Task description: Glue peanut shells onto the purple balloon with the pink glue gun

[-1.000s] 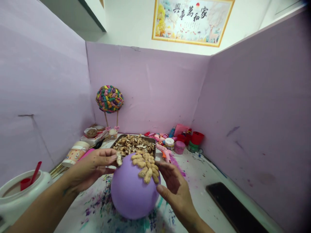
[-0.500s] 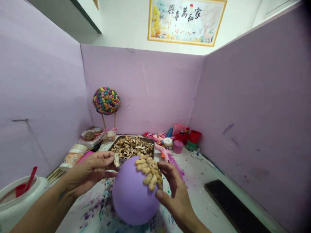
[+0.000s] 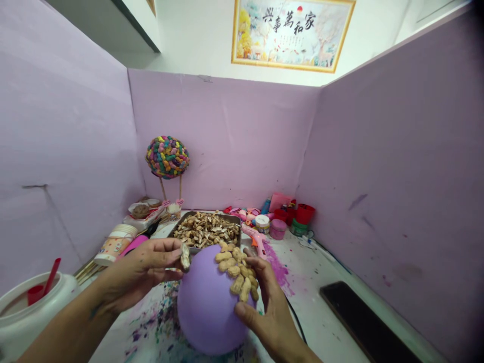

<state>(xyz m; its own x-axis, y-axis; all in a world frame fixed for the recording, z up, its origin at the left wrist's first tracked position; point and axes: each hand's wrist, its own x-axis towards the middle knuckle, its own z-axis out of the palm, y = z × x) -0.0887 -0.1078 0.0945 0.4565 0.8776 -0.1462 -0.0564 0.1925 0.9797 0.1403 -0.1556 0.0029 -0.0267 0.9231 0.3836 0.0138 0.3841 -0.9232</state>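
A purple balloon stands in front of me on the paint-spattered table. A patch of peanut shells is stuck on its upper right side. My right hand cups the balloon's right flank, thumb low, fingers beside the shells. My left hand is at the balloon's upper left and pinches one half peanut shell between thumb and fingers, close to the balloon's top.
Behind the balloon is a metal tray of peanut shells, with a pink glue gun to its right. Small paint jars and red cups stand at the back. Paper cups, a white tub, a coloured shell ball on sticks and a dark slab are around.
My right hand has slid lower round the balloon's right side, and the shell patch has turned to the right. My left hand keeps its half shell near the top.
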